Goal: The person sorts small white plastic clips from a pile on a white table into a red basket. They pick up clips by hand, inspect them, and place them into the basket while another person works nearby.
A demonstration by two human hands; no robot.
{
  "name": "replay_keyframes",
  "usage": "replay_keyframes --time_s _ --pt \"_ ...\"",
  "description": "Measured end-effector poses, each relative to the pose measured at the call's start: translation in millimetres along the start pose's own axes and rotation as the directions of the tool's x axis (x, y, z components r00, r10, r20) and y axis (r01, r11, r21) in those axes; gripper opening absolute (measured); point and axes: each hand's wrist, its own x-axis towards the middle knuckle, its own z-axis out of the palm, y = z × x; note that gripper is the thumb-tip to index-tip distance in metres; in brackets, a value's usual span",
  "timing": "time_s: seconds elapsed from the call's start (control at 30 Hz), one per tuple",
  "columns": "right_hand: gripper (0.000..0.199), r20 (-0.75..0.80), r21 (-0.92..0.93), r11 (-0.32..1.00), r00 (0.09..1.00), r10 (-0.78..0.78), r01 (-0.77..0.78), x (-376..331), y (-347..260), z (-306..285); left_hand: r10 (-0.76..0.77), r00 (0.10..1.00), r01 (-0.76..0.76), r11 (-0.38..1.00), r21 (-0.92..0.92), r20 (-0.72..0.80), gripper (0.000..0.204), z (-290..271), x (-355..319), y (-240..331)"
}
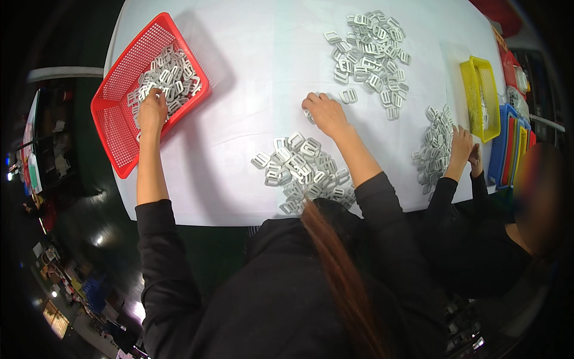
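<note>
My left hand [153, 112] reaches into a red perforated plastic basket [122, 157] at the left of the table. Its fingers are bent together at a heap of pale grey slide buckles [173, 78] in the basket; what they hold is hidden. Over the middle of the table, my right hand [326, 113] is closed, palm down, on a slide buckle [308, 116] that shows beside its fingertips. Nearer to me lies a pile of the same buckles [299, 164]. Beyond the right hand is another pile [371, 51], with a single buckle [348, 96] just apart from it.
A white cover spreads over the table [245, 66]. At the right, a co-worker's hands [461, 146] are beside a further buckle pile [433, 143]. A yellow basket [495, 99] and a stack of coloured trays [508, 143] stand at the right edge.
</note>
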Motion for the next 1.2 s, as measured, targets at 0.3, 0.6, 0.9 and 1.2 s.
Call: replay_keyframes --time_s 0.3,0.6,0.9,1.2 --pt "0.022 0.359 -0.016 1.0 0.933 -0.004 0.01 14 19 -7 -0.043 0.996 -0.013 0.81 -0.587 -0.082 0.022 -32 -50 40" --pt "0.024 0.398 0.886 -0.059 0.687 0.608 -0.461 -46 37 -7 0.074 0.966 0.226 0.228 -0.947 0.248 0.022 -22 -128 89" --pt "0.033 0.273 0.709 0.079 0.375 0.886 -0.701 -58 6 24 0.229 0.844 0.452 0.186 -0.873 0.486 0.021 18 -181 129" --pt "0.029 0.247 0.512 0.509 0.685 0.685 -0.693 -50 2 32 0.206 0.746 0.621 0.129 -0.773 0.633 0.023 38 -192 134"
